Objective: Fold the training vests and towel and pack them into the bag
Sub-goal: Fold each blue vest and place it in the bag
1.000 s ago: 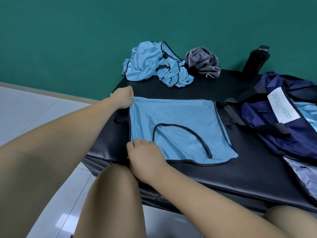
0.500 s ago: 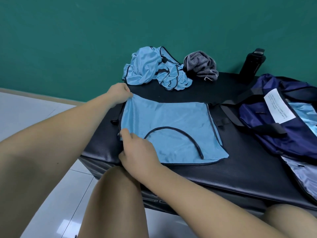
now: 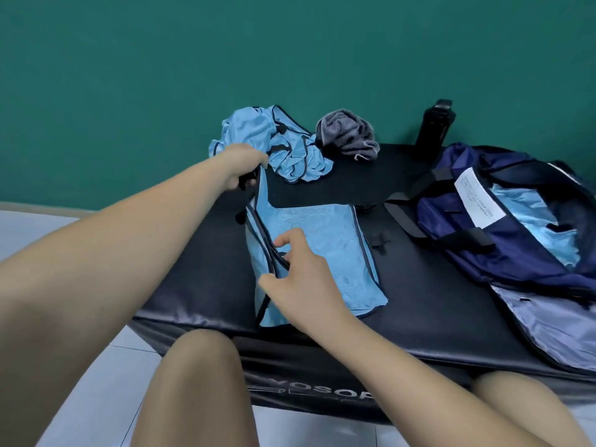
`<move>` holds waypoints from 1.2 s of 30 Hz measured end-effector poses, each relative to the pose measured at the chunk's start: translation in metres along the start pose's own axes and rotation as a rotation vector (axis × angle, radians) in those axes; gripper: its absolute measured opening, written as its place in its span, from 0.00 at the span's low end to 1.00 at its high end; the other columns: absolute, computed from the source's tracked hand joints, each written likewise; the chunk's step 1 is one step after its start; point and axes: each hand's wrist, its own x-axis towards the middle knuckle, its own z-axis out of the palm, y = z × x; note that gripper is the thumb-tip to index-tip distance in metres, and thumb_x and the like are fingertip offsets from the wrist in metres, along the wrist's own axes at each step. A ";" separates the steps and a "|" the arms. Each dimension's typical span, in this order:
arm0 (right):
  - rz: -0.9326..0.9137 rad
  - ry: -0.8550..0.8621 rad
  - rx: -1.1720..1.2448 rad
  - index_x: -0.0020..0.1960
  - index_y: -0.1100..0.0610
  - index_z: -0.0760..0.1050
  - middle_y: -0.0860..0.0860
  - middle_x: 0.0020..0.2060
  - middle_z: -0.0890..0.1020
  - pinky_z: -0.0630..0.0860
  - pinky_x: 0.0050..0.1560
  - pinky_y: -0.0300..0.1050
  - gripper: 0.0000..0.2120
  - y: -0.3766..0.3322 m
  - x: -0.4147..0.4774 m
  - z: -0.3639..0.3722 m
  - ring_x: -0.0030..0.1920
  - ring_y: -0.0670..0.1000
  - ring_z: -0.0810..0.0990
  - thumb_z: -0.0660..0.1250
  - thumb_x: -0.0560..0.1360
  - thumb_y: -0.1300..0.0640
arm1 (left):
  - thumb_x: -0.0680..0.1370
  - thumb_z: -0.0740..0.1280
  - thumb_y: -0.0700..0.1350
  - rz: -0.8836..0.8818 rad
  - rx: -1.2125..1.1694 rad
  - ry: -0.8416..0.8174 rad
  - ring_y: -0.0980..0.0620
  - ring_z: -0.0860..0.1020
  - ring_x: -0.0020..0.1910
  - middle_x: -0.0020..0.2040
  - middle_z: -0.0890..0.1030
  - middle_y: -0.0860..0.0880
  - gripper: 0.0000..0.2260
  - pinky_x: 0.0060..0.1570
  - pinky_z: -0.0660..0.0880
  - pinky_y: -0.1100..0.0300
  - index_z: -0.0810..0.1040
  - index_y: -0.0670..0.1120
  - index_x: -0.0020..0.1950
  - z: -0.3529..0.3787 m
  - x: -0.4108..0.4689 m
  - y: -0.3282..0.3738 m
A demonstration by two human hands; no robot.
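A light blue vest (image 3: 325, 246) with dark trim lies on the black mat (image 3: 435, 304), its left side lifted and folded over to the right. My left hand (image 3: 240, 166) grips the vest's far left corner, raised off the mat. My right hand (image 3: 301, 275) pinches the near left edge by the dark trim. More crumpled blue vests (image 3: 283, 146) are piled at the back of the mat, with a grey towel (image 3: 346, 133) bunched beside them. The navy bag (image 3: 516, 233) lies open at the right with blue fabric (image 3: 541, 221) inside.
A black bottle (image 3: 435, 124) stands against the green wall behind the bag. The bag's black straps (image 3: 406, 214) trail toward the vest. White floor tiles (image 3: 96, 398) lie to the left of the mat, and my knees sit at its near edge.
Both hands have lifted the vest's left edge and carried it rightward, so the flat vest is now about half as wide. The left hand has risen toward the back pile.
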 end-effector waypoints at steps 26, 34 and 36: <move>0.293 0.032 -0.138 0.51 0.42 0.76 0.52 0.32 0.81 0.74 0.30 0.44 0.07 0.137 -0.025 -0.095 0.31 0.50 0.84 0.67 0.77 0.54 | 0.77 0.77 0.39 -0.021 -0.116 -0.061 0.42 0.85 0.45 0.43 0.83 0.41 0.06 0.40 0.79 0.55 0.84 0.37 0.49 0.193 0.037 0.009; 0.175 0.043 -0.613 0.51 0.47 0.74 0.47 0.32 0.79 0.79 0.43 0.50 0.07 0.137 -0.025 -0.104 0.38 0.53 0.79 0.62 0.81 0.45 | 0.86 0.67 0.52 0.115 -0.361 -0.171 0.52 0.88 0.52 0.60 0.85 0.45 0.12 0.42 0.81 0.56 0.75 0.51 0.68 0.174 0.017 0.001; 0.154 0.048 -0.729 0.50 0.48 0.74 0.47 0.36 0.81 0.79 0.44 0.50 0.09 0.136 -0.025 -0.108 0.40 0.55 0.80 0.60 0.82 0.45 | 0.87 0.66 0.49 0.156 -0.525 -0.183 0.47 0.88 0.54 0.61 0.84 0.44 0.12 0.51 0.85 0.50 0.73 0.50 0.70 0.161 0.012 0.005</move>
